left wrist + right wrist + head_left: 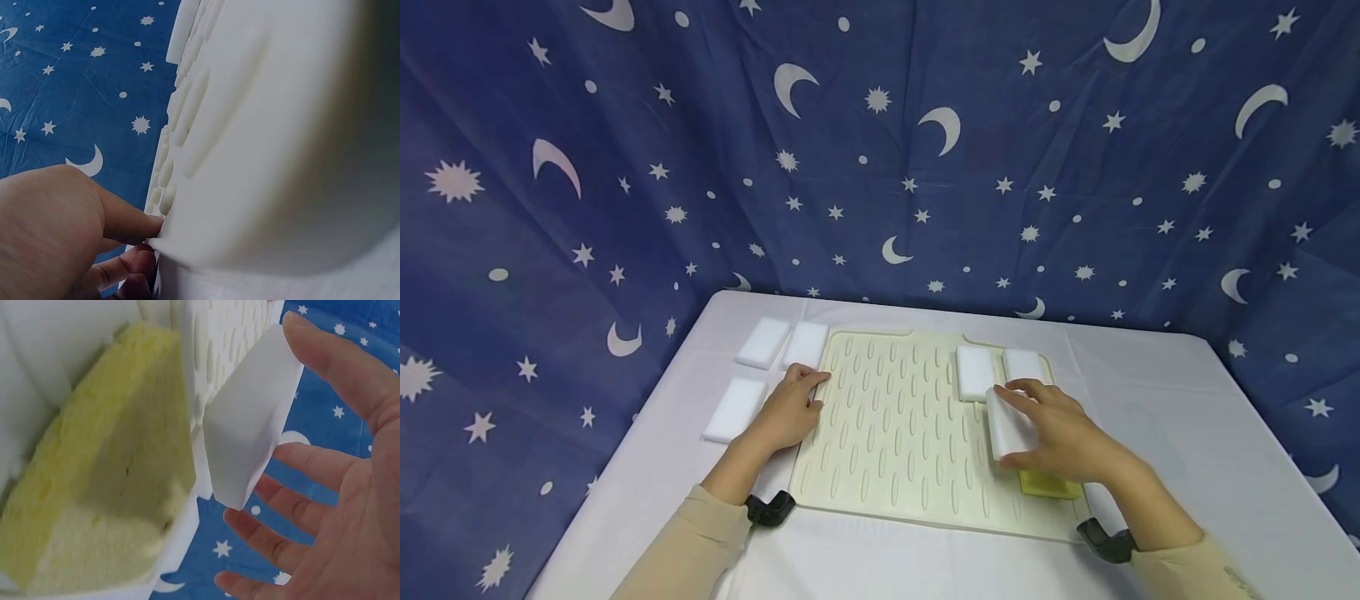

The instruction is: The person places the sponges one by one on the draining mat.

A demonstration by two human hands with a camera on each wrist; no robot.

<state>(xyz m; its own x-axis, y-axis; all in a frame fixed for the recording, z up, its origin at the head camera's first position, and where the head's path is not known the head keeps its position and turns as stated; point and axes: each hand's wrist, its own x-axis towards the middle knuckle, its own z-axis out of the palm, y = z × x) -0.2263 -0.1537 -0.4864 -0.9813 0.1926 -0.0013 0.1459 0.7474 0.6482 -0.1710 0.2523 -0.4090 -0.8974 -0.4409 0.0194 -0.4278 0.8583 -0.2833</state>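
A cream ridged mat (887, 425) with rows of oval raised bumps lies flat on the table. My left hand (792, 408) is at its left edge; in the left wrist view the thumb (134, 222) and fingers pinch that edge. My right hand (1060, 429) holds a white sponge (1009, 427) between thumb and fingertips, over the right part of the mat. Partly hidden under that hand, a yellow sponge (1051, 485) lies near the mat's front right corner. It looms large in the right wrist view, beside the held white sponge (247, 419).
Two white sponges, one nearer the middle (975, 372) and one behind the right hand (1022, 364), lie on the mat's far right part. Left of the mat, several more white sponges (736, 410) lie on the white-covered table (880, 567). A blue star-patterned cloth (850, 250) hangs behind.
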